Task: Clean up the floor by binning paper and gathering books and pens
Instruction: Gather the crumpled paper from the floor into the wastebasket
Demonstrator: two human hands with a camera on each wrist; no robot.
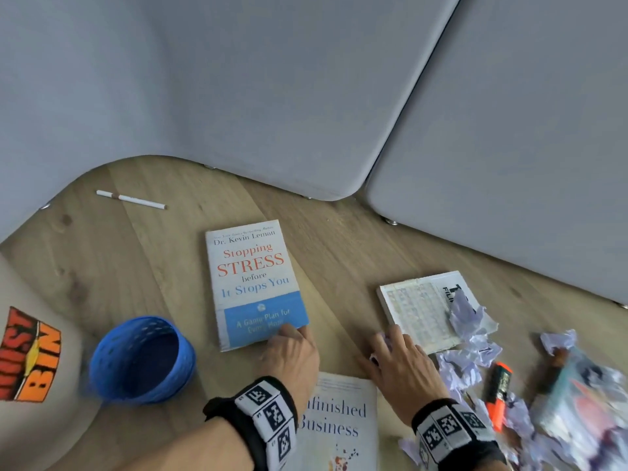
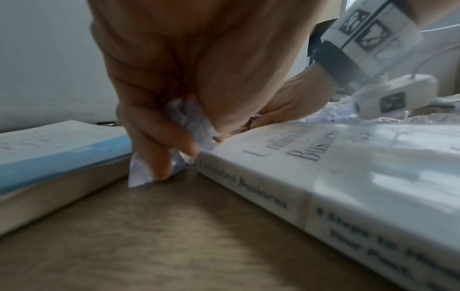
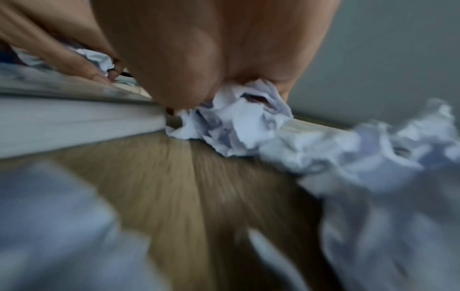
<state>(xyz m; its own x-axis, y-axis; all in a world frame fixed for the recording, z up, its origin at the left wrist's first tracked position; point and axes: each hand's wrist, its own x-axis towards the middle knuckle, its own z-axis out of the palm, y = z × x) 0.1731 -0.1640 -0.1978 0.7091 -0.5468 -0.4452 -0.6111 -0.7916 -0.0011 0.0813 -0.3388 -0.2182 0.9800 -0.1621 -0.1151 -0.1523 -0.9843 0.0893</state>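
Both hands are low on the pale wooden floor (image 1: pixel 163 266), each closing on scrap paper, so I judge I am in the paper-binning step with books and pens untouched. Furthest left of my grips stands the cream dust bin with orange lettering (image 1: pixel 30 355), then the blue perforated plastic basket (image 1: pixel 142 360), open mouth up, just left of my left hand (image 1: pixel 292 355). Beyond that hand and well off to its left lies the white pen (image 1: pixel 131 199). The left wrist view shows this hand's fingers (image 2: pixel 159 149) curled round a small crumpled white paper scrap (image 2: pixel 189 122), in the gap between the white-and-blue paperback titled Stopping Stress (image 1: pixel 253 283) ahead of it and the white hardback titled Unfinished Business (image 1: pixel 339 419) just to its right. My right hand (image 1: pixel 404 365) sits right of that hardback, touching the near corner of the white book with a gridded cover (image 1: pixel 418 311); its wrist view shows the palm bunching a crumpled white paper ball (image 3: pixel 239 122), so I read it as grasping paper too, though the fingers are mostly hidden. Right of this grip lie more loose crumpled paper pieces (image 1: pixel 469 355), an orange highlighter pen (image 1: pixel 498 389) and a colourful glossy book (image 1: pixel 584 402), blurred. Next, I judge, both handfuls must lift clear of the book edges and travel left to the dust bin, keeping the fists tight so no scrap drops on the way.
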